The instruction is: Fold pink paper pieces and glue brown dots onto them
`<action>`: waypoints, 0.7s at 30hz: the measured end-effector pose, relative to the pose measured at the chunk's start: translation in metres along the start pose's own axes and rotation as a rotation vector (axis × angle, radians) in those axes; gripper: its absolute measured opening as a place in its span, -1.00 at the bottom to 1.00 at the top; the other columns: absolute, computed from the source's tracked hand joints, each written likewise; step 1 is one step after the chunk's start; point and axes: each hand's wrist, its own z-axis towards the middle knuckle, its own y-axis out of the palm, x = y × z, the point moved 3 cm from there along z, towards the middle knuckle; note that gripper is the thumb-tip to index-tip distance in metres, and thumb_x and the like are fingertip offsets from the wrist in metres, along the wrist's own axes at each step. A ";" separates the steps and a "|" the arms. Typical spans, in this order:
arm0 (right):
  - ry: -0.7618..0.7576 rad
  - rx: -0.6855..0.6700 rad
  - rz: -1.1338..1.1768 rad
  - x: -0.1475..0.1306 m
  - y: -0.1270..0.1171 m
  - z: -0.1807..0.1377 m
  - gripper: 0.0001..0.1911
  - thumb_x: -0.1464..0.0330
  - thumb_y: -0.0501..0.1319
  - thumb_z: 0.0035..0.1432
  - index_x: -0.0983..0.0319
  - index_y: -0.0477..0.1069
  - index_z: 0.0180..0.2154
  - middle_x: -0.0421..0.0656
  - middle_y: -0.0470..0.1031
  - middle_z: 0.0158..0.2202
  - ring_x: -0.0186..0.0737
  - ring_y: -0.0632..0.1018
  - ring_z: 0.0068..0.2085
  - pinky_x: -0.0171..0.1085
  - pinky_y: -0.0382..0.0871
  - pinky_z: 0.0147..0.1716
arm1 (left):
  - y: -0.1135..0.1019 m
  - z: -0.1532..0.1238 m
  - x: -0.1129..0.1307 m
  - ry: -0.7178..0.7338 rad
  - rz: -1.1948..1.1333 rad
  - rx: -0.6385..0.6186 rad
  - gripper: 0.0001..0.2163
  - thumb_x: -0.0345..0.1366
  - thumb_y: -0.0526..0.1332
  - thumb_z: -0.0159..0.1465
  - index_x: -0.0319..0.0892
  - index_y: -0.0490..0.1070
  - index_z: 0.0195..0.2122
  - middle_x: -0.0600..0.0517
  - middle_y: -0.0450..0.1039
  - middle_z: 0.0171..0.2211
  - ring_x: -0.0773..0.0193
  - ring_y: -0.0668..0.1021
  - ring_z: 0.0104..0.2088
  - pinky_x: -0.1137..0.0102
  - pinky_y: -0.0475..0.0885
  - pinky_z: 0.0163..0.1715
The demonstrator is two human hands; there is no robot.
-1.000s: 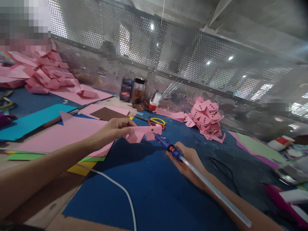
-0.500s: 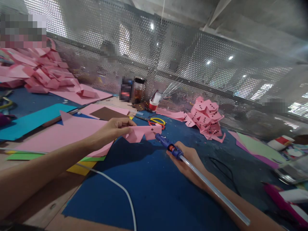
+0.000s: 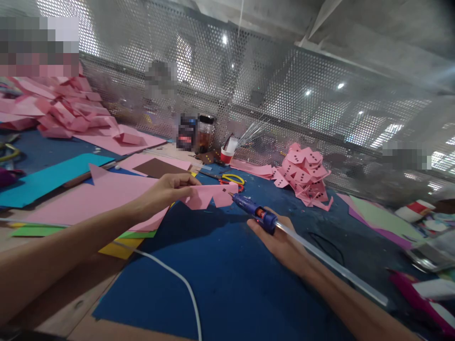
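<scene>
many pink paper pieces [image 3: 69, 113] are seen heaped at far left, a turquoise sheet [image 3: 53, 182] laid nearer. and here, by the left hand [image 3: 175, 188], the notched pink strip [image 3: 199, 195] is pinched at its left end, held up over the blue surface [image 3: 170, 284]! at its right end a blue glue gun [image 3: 248, 205] is aimed, its body gripped by the curled right hand [image 3: 280, 246]; whether contact is made cannot be told. farther right, dotted pink cut-outs [image 3: 304, 174] are piled.

Room under strip [image 3: 201, 196], cable [image 3: 185, 282] lower left
</scene>
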 end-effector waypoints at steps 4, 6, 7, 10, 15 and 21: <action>0.035 0.010 0.014 0.006 0.001 0.002 -0.62 0.04 0.17 0.24 0.22 0.37 -0.38 -0.26 0.31 -0.53 -0.33 0.35 -0.48 -0.36 0.24 -0.50 | 0.001 0.000 0.001 -0.022 0.003 0.003 -0.84 -0.22 0.20 0.21 -0.15 0.51 -0.26 0.09 0.51 -0.40 0.28 0.50 -0.37 0.43 0.31 -0.38; 0.070 0.027 0.027 0.010 0.002 0.003 -0.61 0.02 0.19 0.22 0.23 0.42 -0.36 -0.21 0.38 -0.48 -0.29 0.39 -0.44 -0.34 0.28 -0.47 | 0.001 0.000 0.003 -0.038 0.007 0.012 -0.83 -0.21 0.21 0.20 -0.15 0.51 -0.27 0.08 0.52 -0.40 0.26 0.51 -0.37 0.42 0.33 -0.38; 0.093 0.028 0.041 0.011 0.003 0.003 -0.61 0.02 0.19 0.20 0.23 0.43 -0.35 -0.21 0.39 -0.48 -0.29 0.40 -0.46 -0.33 0.29 -0.48 | 0.001 0.000 0.003 -0.045 0.007 0.018 -0.82 -0.20 0.21 0.19 -0.15 0.51 -0.27 0.08 0.52 -0.41 0.26 0.51 -0.38 0.41 0.33 -0.38; 0.146 0.003 0.122 0.012 0.003 0.005 -0.61 0.01 0.21 0.18 0.23 0.43 -0.30 -0.27 0.31 -0.58 -0.33 0.34 -0.56 -0.33 0.26 -0.54 | 0.000 0.001 0.003 -0.052 -0.002 0.048 -0.83 -0.22 0.22 0.18 -0.19 0.50 -0.28 0.08 0.50 -0.44 0.29 0.47 -0.40 0.41 0.29 -0.40; 0.170 -0.068 0.270 0.010 0.002 0.007 -0.60 0.01 0.22 0.18 0.23 0.41 -0.32 -0.34 0.25 -0.66 -0.37 0.32 -0.63 -0.34 0.27 -0.56 | -0.005 0.002 -0.001 -0.040 -0.003 0.076 -0.82 -0.29 0.19 0.19 -0.24 0.50 -0.23 0.07 0.49 -0.42 0.29 0.45 -0.37 0.38 0.30 -0.33; 0.199 -0.162 0.310 0.018 0.001 0.009 -0.61 0.00 0.21 0.19 0.22 0.38 -0.29 -0.37 0.24 -0.68 -0.38 0.31 -0.65 -0.37 0.24 -0.61 | -0.014 0.004 0.002 -0.061 0.011 0.147 -0.79 -0.34 0.19 0.18 -0.27 0.52 -0.20 0.05 0.53 -0.33 0.27 0.46 -0.29 0.39 0.30 -0.27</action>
